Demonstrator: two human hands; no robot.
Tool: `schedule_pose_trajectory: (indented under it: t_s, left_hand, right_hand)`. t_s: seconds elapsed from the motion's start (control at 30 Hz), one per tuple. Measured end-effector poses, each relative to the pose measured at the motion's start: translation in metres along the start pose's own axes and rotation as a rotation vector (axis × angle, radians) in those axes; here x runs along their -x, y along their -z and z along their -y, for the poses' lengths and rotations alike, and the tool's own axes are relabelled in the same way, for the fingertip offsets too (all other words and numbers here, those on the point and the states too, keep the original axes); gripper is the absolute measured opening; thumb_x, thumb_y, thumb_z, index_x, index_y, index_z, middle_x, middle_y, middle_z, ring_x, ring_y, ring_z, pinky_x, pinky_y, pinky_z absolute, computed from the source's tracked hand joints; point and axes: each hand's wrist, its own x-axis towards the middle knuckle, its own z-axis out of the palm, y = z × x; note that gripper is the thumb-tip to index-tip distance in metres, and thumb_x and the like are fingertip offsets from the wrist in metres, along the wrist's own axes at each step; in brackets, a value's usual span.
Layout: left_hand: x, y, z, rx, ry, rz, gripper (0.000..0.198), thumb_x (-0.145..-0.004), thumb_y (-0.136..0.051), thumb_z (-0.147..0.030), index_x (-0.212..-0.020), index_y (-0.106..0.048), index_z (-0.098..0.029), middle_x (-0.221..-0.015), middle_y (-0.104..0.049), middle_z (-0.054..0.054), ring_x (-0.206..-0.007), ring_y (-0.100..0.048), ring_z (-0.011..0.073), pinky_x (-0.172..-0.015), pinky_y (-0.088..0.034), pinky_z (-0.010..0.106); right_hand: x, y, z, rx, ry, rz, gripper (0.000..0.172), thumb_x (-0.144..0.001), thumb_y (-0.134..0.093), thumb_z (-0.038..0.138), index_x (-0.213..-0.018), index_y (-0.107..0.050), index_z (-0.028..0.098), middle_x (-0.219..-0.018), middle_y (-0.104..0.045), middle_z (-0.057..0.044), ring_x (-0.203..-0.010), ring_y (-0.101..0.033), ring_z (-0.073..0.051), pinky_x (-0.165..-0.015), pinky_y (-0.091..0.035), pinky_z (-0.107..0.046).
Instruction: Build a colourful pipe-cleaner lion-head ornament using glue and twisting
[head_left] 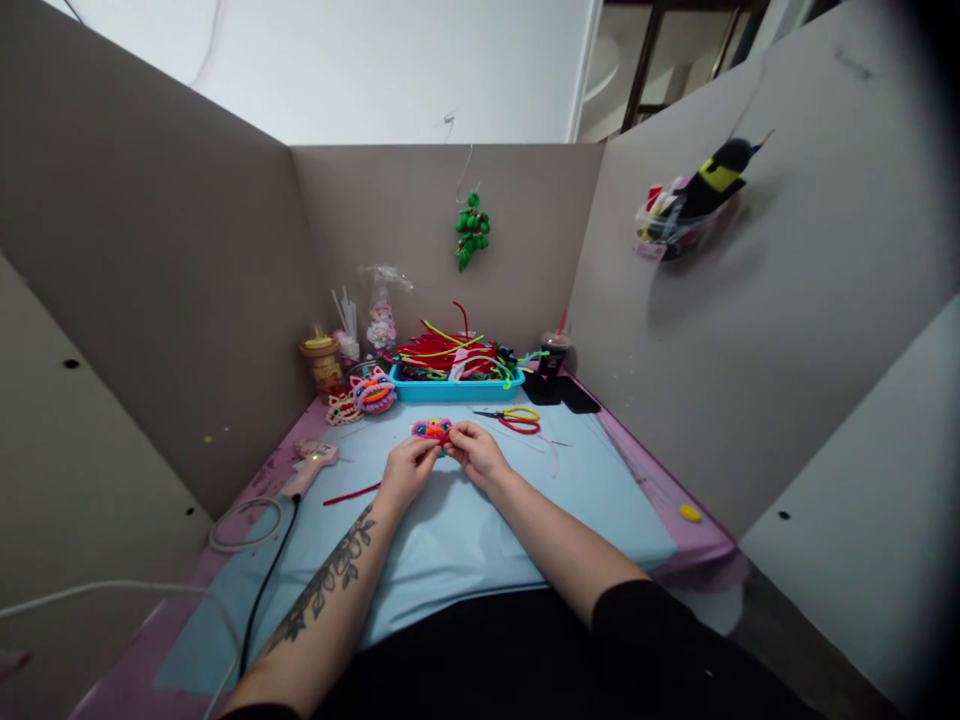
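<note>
Over the middle of the blue table cover (465, 520), my left hand (409, 464) and my right hand (480, 452) meet at a small fuzzy pipe-cleaner figure (430, 429). Pink, purple, orange and blue show on it, and it looks like a face. Fingers of both hands are pinched together at its near edge, where a red piece shows between them. My fingers hide part of the figure. A red pipe cleaner (352, 495) lies on the cover just left of my left hand.
Scissors (517, 418) with red and yellow handles lie beyond my right hand. A blue tray (457, 392) of pipe cleaners stands at the back. Two finished-looking fuzzy faces (374, 391) sit left of it. A pink glue gun (311, 468) with a cord lies left; a drink cup (553, 352) stands right.
</note>
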Motion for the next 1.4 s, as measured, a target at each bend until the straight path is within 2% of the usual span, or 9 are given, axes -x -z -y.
schedule_pose_trajectory:
  t_s: [0.33,0.5,0.7,0.8,0.9,0.97,1.07,1.2,1.4]
  left_hand:
    - [0.001,0.001,-0.004,-0.083,-0.037,-0.018,0.018,-0.084,-0.054,-0.025,-0.089,-0.071,-0.019,-0.086,-0.069,0.007,-0.08,-0.063,0.0172,-0.073,-0.048,0.028]
    - [-0.001,0.003,-0.003,-0.03,-0.005,-0.033,0.018,-0.082,-0.054,-0.024,-0.085,-0.071,-0.02,-0.084,-0.069,0.005,-0.079,-0.062,0.0164,-0.073,-0.046,0.027]
    - [-0.005,0.007,-0.004,0.149,0.179,-0.04,0.021,-0.076,-0.057,-0.031,-0.069,-0.069,-0.016,-0.067,-0.066,0.003,-0.065,-0.058,0.0156,-0.063,-0.045,0.025]
    - [-0.007,0.009,-0.005,0.243,0.29,-0.023,0.022,-0.072,-0.059,-0.035,-0.066,-0.068,-0.015,-0.065,-0.066,0.003,-0.065,-0.058,0.0165,-0.063,-0.045,0.026]
    - [-0.008,0.011,-0.006,0.316,0.357,0.001,0.022,-0.068,-0.061,-0.036,-0.065,-0.068,-0.015,-0.064,-0.066,0.003,-0.065,-0.058,0.0174,-0.063,-0.045,0.027]
    - [-0.008,0.012,-0.007,0.35,0.376,0.026,0.023,-0.068,-0.061,-0.036,-0.064,-0.067,-0.015,-0.064,-0.066,0.003,-0.065,-0.058,0.0175,-0.064,-0.045,0.027]
    - [-0.008,0.013,-0.008,0.39,0.373,0.069,0.022,-0.07,-0.061,-0.035,-0.065,-0.067,-0.014,-0.066,-0.066,0.003,-0.066,-0.058,0.0172,-0.066,-0.045,0.028]
    - [-0.007,0.013,-0.008,0.407,0.355,0.118,0.021,-0.071,-0.061,-0.034,-0.068,-0.069,-0.014,-0.068,-0.067,0.004,-0.066,-0.058,0.0169,-0.065,-0.045,0.027]
    - [-0.006,0.013,-0.008,0.354,0.312,0.14,0.02,-0.071,-0.06,-0.032,-0.067,-0.067,-0.013,-0.065,-0.064,0.002,-0.062,-0.055,0.0147,-0.062,-0.043,0.025]
  right_hand:
    - [-0.001,0.001,-0.007,-0.133,-0.029,0.038,0.028,-0.054,-0.084,0.024,-0.068,-0.061,0.017,-0.061,-0.065,0.001,-0.054,-0.06,-0.01,-0.055,-0.051,-0.02]
    - [0.001,0.0,-0.005,-0.104,-0.033,0.101,0.025,-0.058,-0.082,0.025,-0.071,-0.062,0.017,-0.065,-0.067,0.0,-0.058,-0.061,-0.01,-0.058,-0.051,-0.021]
    - [0.0,0.007,0.007,0.177,0.156,0.127,0.03,-0.063,-0.077,0.031,-0.088,-0.068,0.019,-0.072,-0.068,-0.001,-0.06,-0.059,-0.011,-0.053,-0.046,-0.022]
    - [-0.001,0.011,0.014,0.347,0.271,0.142,0.026,-0.064,-0.075,0.032,-0.086,-0.07,0.019,-0.076,-0.069,-0.003,-0.063,-0.058,-0.013,-0.053,-0.044,-0.023]
    - [-0.001,0.011,0.016,0.393,0.309,0.135,0.023,-0.063,-0.075,0.033,-0.081,-0.071,0.019,-0.075,-0.068,-0.003,-0.058,-0.054,-0.012,-0.051,-0.042,-0.023]
    - [0.0,0.011,0.016,0.366,0.277,0.133,0.023,-0.063,-0.075,0.034,-0.078,-0.07,0.018,-0.068,-0.066,-0.001,-0.05,-0.049,-0.009,-0.046,-0.038,-0.021]
    - [0.003,0.01,0.016,0.275,0.131,0.193,0.023,-0.063,-0.076,0.036,-0.075,-0.068,0.018,-0.057,-0.061,0.001,-0.044,-0.044,-0.007,-0.04,-0.031,-0.019]
    - [0.007,0.01,0.019,0.162,-0.061,0.306,0.031,-0.06,-0.079,0.035,-0.083,-0.067,0.018,-0.064,-0.065,-0.001,-0.049,-0.05,-0.008,-0.04,-0.031,-0.017]
    - [0.008,0.013,0.021,0.062,-0.257,0.284,0.029,-0.058,-0.08,0.031,-0.072,-0.059,0.017,-0.056,-0.06,0.001,-0.045,-0.046,-0.006,-0.037,-0.024,-0.015]
